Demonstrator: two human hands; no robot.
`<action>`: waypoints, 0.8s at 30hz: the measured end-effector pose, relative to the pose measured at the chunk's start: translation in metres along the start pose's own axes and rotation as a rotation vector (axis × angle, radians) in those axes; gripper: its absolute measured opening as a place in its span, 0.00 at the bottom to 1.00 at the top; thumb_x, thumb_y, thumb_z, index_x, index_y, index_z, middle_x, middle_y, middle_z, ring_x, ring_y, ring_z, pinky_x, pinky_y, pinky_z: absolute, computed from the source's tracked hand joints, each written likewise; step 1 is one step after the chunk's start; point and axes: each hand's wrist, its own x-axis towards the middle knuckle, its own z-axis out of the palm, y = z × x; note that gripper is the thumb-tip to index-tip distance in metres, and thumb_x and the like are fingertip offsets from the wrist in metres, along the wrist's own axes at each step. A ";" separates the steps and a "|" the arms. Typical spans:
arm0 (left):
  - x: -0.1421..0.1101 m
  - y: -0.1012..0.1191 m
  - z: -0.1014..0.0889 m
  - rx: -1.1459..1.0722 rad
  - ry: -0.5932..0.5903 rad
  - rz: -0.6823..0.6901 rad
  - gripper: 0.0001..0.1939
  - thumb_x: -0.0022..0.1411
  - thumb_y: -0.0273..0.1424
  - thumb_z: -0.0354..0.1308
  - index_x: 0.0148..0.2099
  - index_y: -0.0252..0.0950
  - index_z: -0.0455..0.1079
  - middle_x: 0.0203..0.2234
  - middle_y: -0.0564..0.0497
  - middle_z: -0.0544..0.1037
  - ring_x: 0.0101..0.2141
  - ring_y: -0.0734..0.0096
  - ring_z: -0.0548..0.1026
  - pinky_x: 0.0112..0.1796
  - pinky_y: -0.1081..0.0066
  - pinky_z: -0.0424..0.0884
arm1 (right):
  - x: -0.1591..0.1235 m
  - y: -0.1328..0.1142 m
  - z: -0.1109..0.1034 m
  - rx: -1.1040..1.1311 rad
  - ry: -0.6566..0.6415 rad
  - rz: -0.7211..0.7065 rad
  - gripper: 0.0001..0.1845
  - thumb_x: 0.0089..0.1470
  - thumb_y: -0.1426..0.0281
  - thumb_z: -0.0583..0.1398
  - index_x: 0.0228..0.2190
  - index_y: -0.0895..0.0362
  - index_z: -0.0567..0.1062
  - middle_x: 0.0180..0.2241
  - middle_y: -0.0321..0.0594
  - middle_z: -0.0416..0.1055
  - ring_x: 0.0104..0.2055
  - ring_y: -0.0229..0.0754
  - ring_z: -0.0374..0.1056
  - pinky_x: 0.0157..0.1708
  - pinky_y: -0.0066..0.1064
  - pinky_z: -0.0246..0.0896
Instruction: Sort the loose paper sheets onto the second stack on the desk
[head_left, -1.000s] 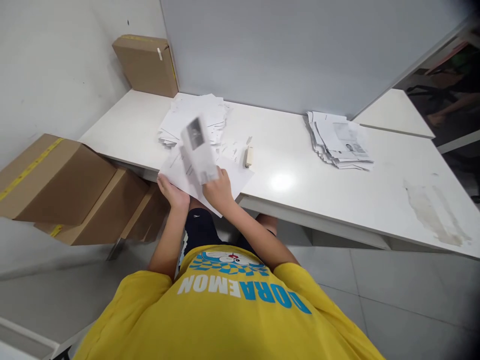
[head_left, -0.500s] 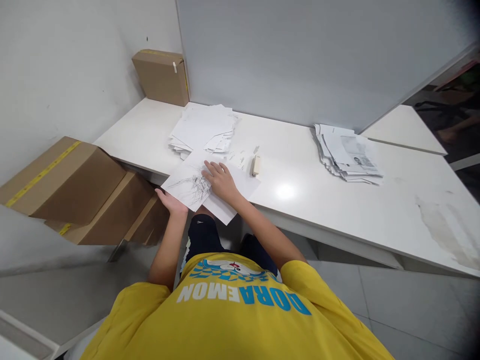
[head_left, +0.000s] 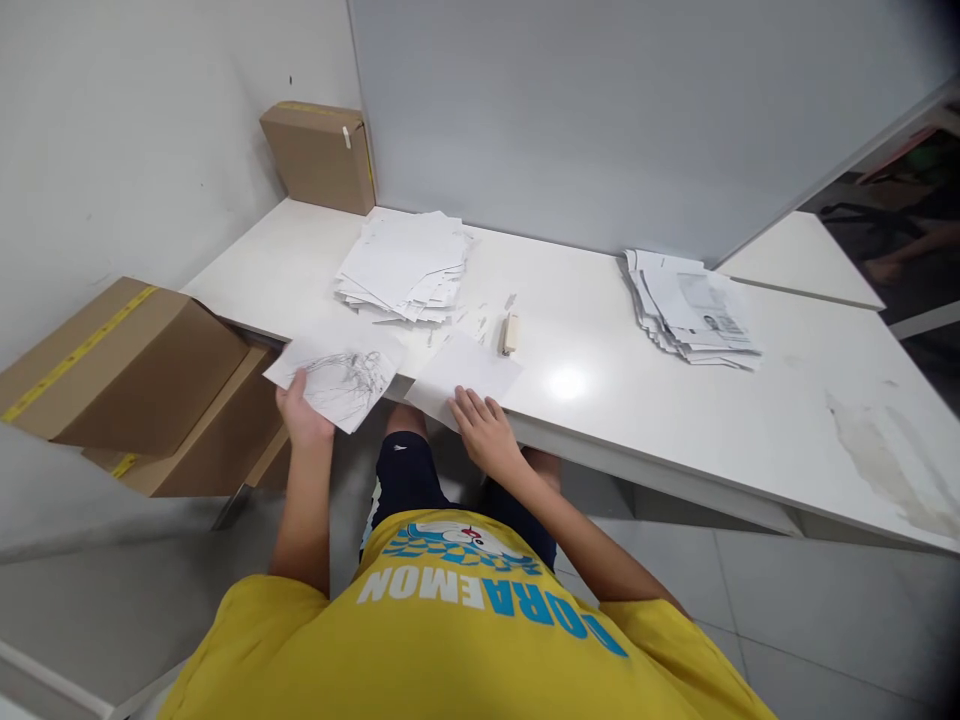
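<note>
Now, from the head view, I take the block (head_left: 511,335) on the desk (head_left: 559,310) as my landmark. To its left and a little nearer me, my left hand (head_left: 304,413) pinches the scribbled sheet (head_left: 341,375), thumb on the upper face, the other fingers mostly hidden beneath. I judge that hold supports the paper from below, since it juts past the desk's front edge. My right hand (head_left: 486,432) lies nearer me than the block, palm down, fingers nearly straight and slightly parted on the near part of the blank sheet (head_left: 469,362). It seems laid there to steady that paper, which also overhangs the edge. The blank sheet reaches up to the block; whether the two touch, I cannot tell.

Behind the block and to its left is the stack (head_left: 409,262), its edges fanned unevenly; well to its right is the pile (head_left: 679,292), printed on top. I suppose they sit apart so they don't mix. Far behind and left of the block a box (head_left: 315,165) stands; more boxes (head_left: 150,390) are lower, off the desk.

As for looks, the scribbled sheet is white with thin dark strokes, a dense tangle toward its right and looser lines sweeping left. The blank sheet shows me a plain white face.
</note>
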 end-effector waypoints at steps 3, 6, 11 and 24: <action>-0.002 0.030 -0.005 0.028 -0.028 0.156 0.15 0.56 0.28 0.61 0.47 0.40 0.75 0.51 0.49 0.79 0.61 0.57 0.68 0.62 0.54 0.62 | 0.006 0.013 -0.001 -0.021 -0.002 -0.083 0.32 0.60 0.78 0.49 0.65 0.60 0.59 0.67 0.52 0.55 0.66 0.55 0.56 0.60 0.47 0.53; -0.006 0.053 -0.011 0.032 -0.050 0.263 0.18 0.56 0.30 0.61 0.50 0.41 0.73 0.53 0.50 0.77 0.62 0.57 0.67 0.63 0.51 0.60 | 0.016 0.025 -0.006 -0.022 -0.020 -0.145 0.35 0.60 0.71 0.53 0.67 0.61 0.54 0.68 0.53 0.52 0.66 0.57 0.55 0.59 0.48 0.54; -0.012 0.065 -0.021 0.033 -0.080 0.315 0.22 0.55 0.28 0.62 0.53 0.44 0.73 0.53 0.54 0.78 0.61 0.58 0.68 0.62 0.51 0.62 | 0.014 0.040 -0.013 -0.065 -0.066 -0.283 0.41 0.54 0.80 0.53 0.68 0.58 0.52 0.70 0.48 0.46 0.67 0.55 0.54 0.58 0.46 0.54; -0.019 0.085 -0.029 0.099 0.002 0.316 0.20 0.51 0.33 0.65 0.49 0.39 0.74 0.52 0.48 0.77 0.63 0.55 0.64 0.65 0.54 0.58 | 0.253 0.088 -0.072 1.175 0.481 0.483 0.14 0.53 0.74 0.51 0.38 0.64 0.74 0.31 0.39 0.70 0.37 0.43 0.68 0.45 0.43 0.65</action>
